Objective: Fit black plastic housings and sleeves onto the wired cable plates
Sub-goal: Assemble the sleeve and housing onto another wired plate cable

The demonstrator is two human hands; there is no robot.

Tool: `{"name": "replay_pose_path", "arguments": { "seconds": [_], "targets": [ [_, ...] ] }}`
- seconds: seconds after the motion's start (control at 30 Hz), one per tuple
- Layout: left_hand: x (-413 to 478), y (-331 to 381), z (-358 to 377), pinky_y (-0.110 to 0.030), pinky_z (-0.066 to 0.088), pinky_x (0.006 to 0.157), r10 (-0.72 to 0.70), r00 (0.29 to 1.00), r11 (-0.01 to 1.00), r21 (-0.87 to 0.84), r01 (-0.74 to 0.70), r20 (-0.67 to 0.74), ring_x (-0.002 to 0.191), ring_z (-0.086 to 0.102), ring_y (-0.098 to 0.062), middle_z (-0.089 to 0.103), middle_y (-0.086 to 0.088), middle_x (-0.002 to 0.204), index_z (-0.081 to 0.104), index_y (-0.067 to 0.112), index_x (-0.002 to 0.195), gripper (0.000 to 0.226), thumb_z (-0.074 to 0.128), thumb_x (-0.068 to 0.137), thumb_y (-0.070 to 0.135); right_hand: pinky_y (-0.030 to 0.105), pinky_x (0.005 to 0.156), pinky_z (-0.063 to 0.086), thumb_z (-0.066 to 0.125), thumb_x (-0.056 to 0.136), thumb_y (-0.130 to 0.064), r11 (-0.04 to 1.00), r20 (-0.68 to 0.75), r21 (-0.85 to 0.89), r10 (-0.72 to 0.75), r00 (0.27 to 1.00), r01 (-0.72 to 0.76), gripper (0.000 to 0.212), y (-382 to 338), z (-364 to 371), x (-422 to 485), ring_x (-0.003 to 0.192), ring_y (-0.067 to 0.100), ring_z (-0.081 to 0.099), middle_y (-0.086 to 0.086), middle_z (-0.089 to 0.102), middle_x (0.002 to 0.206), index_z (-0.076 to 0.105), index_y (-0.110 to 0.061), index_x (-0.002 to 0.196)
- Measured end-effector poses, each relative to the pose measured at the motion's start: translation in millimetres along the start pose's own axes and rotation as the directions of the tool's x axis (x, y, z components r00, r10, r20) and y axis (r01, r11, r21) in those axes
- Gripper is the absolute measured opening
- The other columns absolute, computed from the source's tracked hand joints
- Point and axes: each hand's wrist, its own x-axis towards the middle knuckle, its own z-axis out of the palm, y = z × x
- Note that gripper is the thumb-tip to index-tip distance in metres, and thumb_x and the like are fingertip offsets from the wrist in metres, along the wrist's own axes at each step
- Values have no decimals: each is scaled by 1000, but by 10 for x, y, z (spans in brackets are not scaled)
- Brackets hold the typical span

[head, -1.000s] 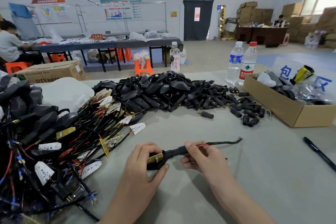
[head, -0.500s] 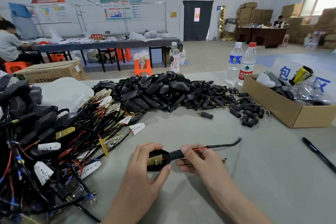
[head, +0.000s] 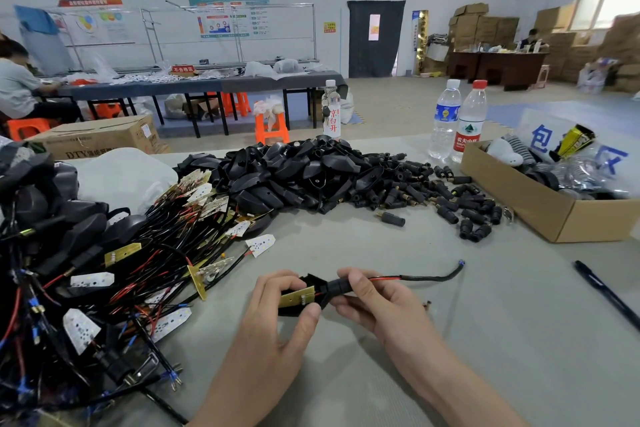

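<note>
The left hand (head: 277, 321) grips the black plastic housing (head: 311, 280) cradling the gold-coloured wired plate (head: 297, 296), while the right hand (head: 379, 302) pinches the black tubular sleeve (head: 336, 287) touching its right end, the long axis running left-right between them, low over the grey table (head: 485, 340).

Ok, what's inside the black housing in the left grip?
A gold plate lies in the housing, face showing. The left grip covers its left end; where its wires join is hidden by the sleeve that the right grip pinches.
</note>
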Motion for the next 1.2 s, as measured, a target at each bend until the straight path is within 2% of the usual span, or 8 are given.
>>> {"name": "replay_pose_path", "arguments": {
  "seconds": [0.1,0.27,0.43,0.6,0.7,0.8,0.93,1.2],
  "targets": [
    [10,-26,-20,-10,35,93,-45,999,998,33,46,-12,116,53,-8,53,18,116,54,35,104,5,52,99,36,21,76,58,68,78,-32,999,-44,33,-21,999,23,37,-17,-36,26,89,23,72,18,75,103,73,-5,103],
    [51,10,-45,-10,39,85,-202,977,977,-85,197,-62,106,57,-4,60,17,110,63,28,89,18,49,91,40,21,79,57,69,79,-28,1000,-31,25,-13,999,14,32,-2,-33,32,92,23,72,18,74,104,76,-7,102],
    [68,-8,-16,-6,41,68,-333,939,927,-209,310,-84,86,62,-2,65,17,100,68,21,83,18,57,98,22,22,82,57,69,79,-24,998,5,66,0,1000,0,31,8,-31,27,98,22,72,17,74,109,76,-6,103],
    [71,3,5,-14,50,62,-412,903,874,-335,353,-122,68,71,-11,74,3,85,68,23,88,11,61,96,23,20,79,57,68,80,-22,996,33,84,16,999,-18,26,7,-7,14,94,21,72,18,74,106,78,-8,99],
    [86,39,1,-21,56,58,-432,892,826,-454,333,-132,65,73,-24,75,4,89,62,25,101,12,64,94,15,20,78,57,68,80,-22,998,40,67,17,999,-20,26,12,3,11,92,21,72,19,74,104,78,-7,99],
    [108,29,-17,-29,58,55,-480,876,743,-554,376,-50,66,72,-35,76,-9,87,58,19,112,19,61,96,10,21,80,57,66,80,-22,998,52,61,20,998,-23,29,11,1,3,94,22,72,20,74,105,76,-5,102],
    [121,-7,-33,-28,58,56,-518,852,641,-626,445,76,69,72,-37,75,-18,83,64,9,110,14,58,97,9,24,84,58,57,90,-25,992,63,125,15,998,-23,38,-22,-1,-20,100,27,71,21,72,111,69,2,113],
    [110,-28,-5,-27,57,56,-485,873,660,-634,403,50,67,72,-37,75,-18,82,66,8,108,13,58,97,8,25,81,59,56,92,-26,984,45,171,48,998,-56,37,-38,20,-34,98,28,72,21,72,112,69,2,114]
  ]
}}
